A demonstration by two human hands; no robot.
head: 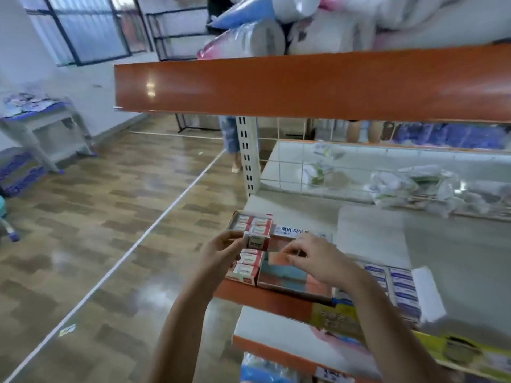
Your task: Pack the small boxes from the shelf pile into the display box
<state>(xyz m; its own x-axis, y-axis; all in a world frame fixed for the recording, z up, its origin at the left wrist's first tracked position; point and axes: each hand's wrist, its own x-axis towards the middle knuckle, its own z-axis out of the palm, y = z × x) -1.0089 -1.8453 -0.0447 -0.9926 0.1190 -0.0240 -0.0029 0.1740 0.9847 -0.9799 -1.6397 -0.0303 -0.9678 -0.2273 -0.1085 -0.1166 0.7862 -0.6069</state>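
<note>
- At the near edge of the shelf (276, 298), both forearms reach in from below.
- Right hand (318, 261) hovers over the display box (287, 275), fingers curled, pinching something small and too blurred to name.
- Left hand (221, 251) grips one small red-and-white box (258, 240) at its end, just above the box pile (249, 262).
- Farther back on the left, more small boxes (253, 223) sit packed in a tray.
- Far right, plastic-wrapped packets (414, 189) lie behind a wire grid.
- Overhead, an orange shelf beam (304, 84).
</note>
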